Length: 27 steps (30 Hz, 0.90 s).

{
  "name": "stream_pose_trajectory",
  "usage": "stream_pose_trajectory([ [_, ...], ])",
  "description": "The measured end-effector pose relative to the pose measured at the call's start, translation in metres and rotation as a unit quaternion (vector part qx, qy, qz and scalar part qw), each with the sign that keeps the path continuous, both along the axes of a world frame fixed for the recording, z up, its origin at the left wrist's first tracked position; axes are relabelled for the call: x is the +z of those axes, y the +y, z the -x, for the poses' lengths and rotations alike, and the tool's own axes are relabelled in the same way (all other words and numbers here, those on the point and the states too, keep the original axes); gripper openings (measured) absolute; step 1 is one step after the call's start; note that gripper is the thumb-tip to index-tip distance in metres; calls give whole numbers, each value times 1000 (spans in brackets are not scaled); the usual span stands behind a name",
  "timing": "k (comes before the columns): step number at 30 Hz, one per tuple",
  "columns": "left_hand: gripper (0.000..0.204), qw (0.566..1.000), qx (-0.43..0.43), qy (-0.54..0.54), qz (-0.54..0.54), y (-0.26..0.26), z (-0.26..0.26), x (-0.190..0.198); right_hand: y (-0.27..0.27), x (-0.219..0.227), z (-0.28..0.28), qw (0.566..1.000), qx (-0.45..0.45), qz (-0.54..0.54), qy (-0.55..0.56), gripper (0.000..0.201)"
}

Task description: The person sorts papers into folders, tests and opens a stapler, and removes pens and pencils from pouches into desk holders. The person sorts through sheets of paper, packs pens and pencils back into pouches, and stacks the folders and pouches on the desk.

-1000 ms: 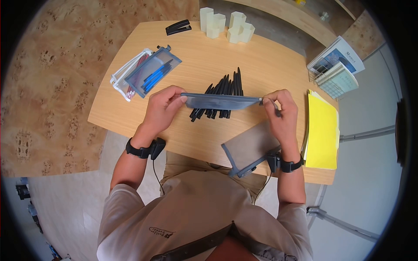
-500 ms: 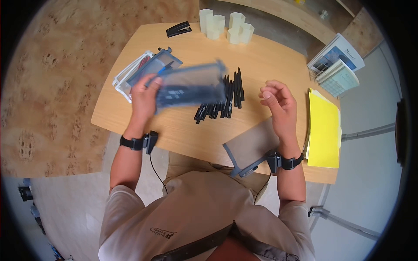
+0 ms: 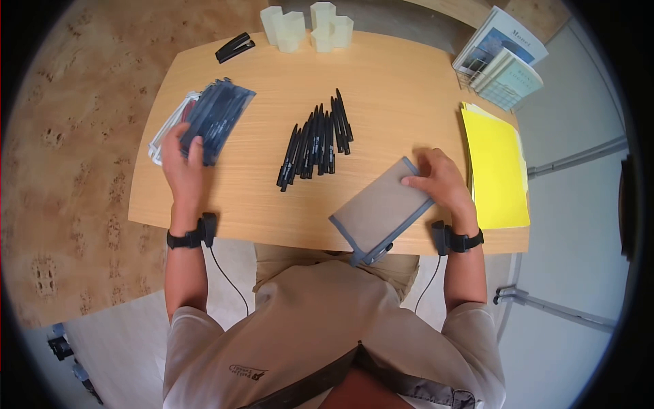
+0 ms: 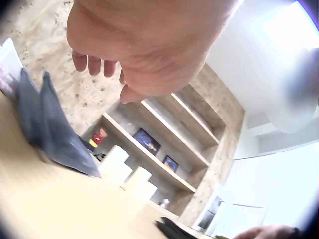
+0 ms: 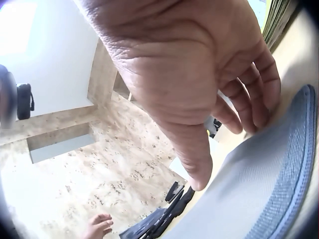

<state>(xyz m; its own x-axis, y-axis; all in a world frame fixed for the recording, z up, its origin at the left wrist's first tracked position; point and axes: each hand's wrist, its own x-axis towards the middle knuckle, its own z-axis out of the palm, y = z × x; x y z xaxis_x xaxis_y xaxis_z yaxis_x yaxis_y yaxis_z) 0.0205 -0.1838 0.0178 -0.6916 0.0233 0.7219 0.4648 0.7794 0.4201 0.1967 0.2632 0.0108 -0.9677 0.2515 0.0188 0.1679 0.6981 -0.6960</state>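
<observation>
My left hand (image 3: 182, 163) is at the near end of a dark blue zip pouch (image 3: 221, 112) packed with black pens, its fingers loosely bent and holding nothing. That pouch lies over a white-edged pouch (image 3: 163, 140) at the table's left. On the right, my right hand (image 3: 443, 178) reaches over the upper corner of a flat grey mesh pouch (image 3: 381, 204) with blue edging. Its thumb is spread over the mesh and the fingers (image 5: 259, 107) come down by the far edge. Between the hands lies a pile of black pens (image 3: 313, 140).
A black stapler (image 3: 235, 48) and cream hexagonal holders (image 3: 289, 31) stand at the back. Books (image 3: 504, 61) in a wire rack are at the back right. Yellow folders (image 3: 494, 167) lie along the right edge.
The pen-filled pouch, held between both hands before, was carried left by the left hand and laid on the other pouches, then released. The right hand has moved down to the grey pouch.
</observation>
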Motion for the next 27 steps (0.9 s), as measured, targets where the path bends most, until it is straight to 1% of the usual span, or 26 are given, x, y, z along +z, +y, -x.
stream_pose_trajectory([
  [1,26,994,-73,-84,-3,14,-15,7,-3,3,1,998,15,-36,-46,38],
  [2,21,976,-143,-166,-5,28,-28,8,-5,4,2,993,33,-72,-92,36],
  [3,19,966,-203,-153,54,42,-39,7,-7,-3,1,994,40,-81,-59,31],
  [4,17,949,-260,-138,114,56,-49,5,-7,-8,3,994,42,-82,-58,31],
  [6,22,909,-353,-187,119,81,-71,1,-5,-14,5,993,54,-93,-44,20],
  [7,30,885,-390,-218,129,89,-79,-3,-1,-21,6,993,55,-94,-43,20],
  [8,37,858,-426,-249,140,96,-87,-4,5,-29,6,996,34,66,-41,15],
  [9,37,858,-427,-249,139,105,-94,-2,9,-34,6,974,11,224,-38,9],
  [10,45,837,-476,-230,141,116,-102,7,9,-29,7,974,11,223,-37,9],
  [11,54,813,-523,-212,143,124,-109,13,7,-21,6,960,-36,274,-29,9],
  [12,54,813,-524,-211,143,128,-114,14,7,-16,6,942,-83,325,-20,12],
  [13,59,806,-528,-210,164,132,-120,14,10,-15,4,942,-87,323,-24,21],
  [14,65,799,-532,-210,185,134,-123,14,11,-15,1,942,-89,323,-24,21],
  [15,65,798,-534,-210,186,136,-123,12,12,-15,-2,936,-88,340,-20,21],
  [17,56,833,-494,-153,198,138,-123,3,13,-16,-4,929,-88,358,-15,21],
  [18,56,830,-497,-154,200,139,-120,-5,13,-17,-5,920,-88,381,-12,18],
  [20,41,869,-448,-92,187,138,-111,-16,15,-22,-6,910,-90,404,-11,18],
  [21,41,868,-449,-94,188,135,-109,-19,17,-26,-6,906,-81,414,-21,17],
  [23,26,887,-434,-121,95,133,-105,-10,19,-26,-6,903,-72,423,-29,18],
  [24,26,888,-434,-121,96,133,-104,-5,20,-24,-7,934,-55,352,-32,19],
  [25,21,886,-436,-148,50,134,-103,6,20,-19,-7,959,-38,279,-35,20],
  [26,16,883,-435,-175,3,134,-101,12,18,-10,-7,959,-35,278,-34,20],
  [27,16,885,-432,-173,2,133,-99,15,13,3,-9,984,-55,162,44,22],
])
